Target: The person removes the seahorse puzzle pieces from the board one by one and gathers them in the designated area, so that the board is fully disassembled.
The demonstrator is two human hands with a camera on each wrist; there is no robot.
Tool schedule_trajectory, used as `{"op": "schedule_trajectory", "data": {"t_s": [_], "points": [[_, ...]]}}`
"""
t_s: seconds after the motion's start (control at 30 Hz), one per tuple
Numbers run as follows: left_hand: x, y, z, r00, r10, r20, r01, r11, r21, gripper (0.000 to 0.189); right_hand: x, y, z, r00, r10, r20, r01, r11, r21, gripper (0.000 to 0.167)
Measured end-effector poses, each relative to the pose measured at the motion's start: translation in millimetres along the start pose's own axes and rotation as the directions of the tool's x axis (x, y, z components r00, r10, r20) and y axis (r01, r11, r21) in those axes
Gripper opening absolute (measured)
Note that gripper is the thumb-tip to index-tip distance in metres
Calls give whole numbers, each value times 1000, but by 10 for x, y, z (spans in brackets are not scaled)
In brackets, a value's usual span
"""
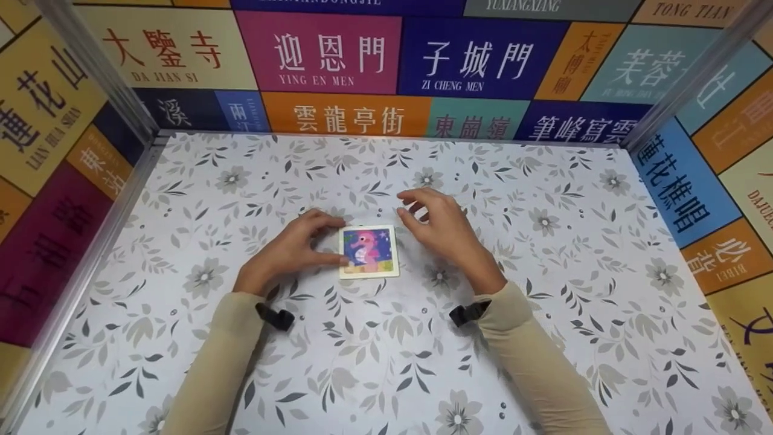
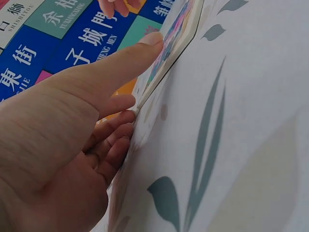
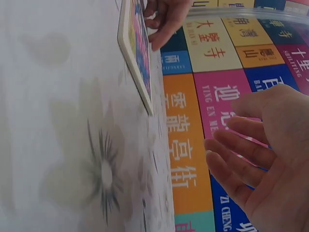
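A square picture board (image 1: 369,252) with a pale rim lies flat on the patterned tabletop, showing a pink seahorse on blue. At its left side, my left hand (image 1: 300,243) holds it, the thumb over the lower left of the picture and the fingertips by the edge. The left wrist view shows that thumb (image 2: 130,58) lying across the board's edge (image 2: 169,63). To the right of the board, my right hand (image 1: 439,225) is raised and apart from it, holding nothing. Its loosely bent fingers (image 3: 241,150) show in the right wrist view.
White cloth with grey flowers and leaves covers the table (image 1: 386,374). Panels with coloured blocks of Chinese lettering (image 1: 326,54) stand along the back and both sides. Black straps with small cameras (image 1: 278,316) sit on both wrists.
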State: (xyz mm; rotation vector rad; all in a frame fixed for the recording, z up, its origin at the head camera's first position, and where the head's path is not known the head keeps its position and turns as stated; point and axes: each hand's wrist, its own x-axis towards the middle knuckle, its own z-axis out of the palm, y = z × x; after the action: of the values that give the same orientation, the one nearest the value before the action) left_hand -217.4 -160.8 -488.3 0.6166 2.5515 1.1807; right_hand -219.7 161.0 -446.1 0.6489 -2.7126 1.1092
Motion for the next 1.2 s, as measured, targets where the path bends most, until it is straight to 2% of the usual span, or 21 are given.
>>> {"op": "schedule_trajectory", "data": {"t_s": [0.13, 0.4, 0.67, 0.8, 1.0, 1.2], "points": [[-1, -4, 20, 1000, -2, -1, 2, 1000, -8, 74, 48, -82, 139, 998, -7, 57, 4, 999, 43, 33], [20, -37, 31, 999, 49, -18, -49, 999, -14, 73, 147, -195, 338, 990, -40, 137, 26, 995, 98, 33], [20, -39, 49, 996, 88, -21, -88, 996, -12, 70, 180, -240, 523, 964, -15, 265, -4, 997, 71, 30], [19, -24, 52, 995, 97, -27, -97, 995, -17, 68, 187, -252, 572, 957, 8, 292, -31, 997, 72, 30], [24, -9, 51, 995, 96, -32, -96, 995, -6, 69, 205, -255, 624, 945, 17, 326, -31, 999, 38, 28], [13, -37, 32, 995, 96, -40, -96, 995, -13, 69, 221, -267, 675, 948, 14, 317, -22, 1000, 20, 28]]}}
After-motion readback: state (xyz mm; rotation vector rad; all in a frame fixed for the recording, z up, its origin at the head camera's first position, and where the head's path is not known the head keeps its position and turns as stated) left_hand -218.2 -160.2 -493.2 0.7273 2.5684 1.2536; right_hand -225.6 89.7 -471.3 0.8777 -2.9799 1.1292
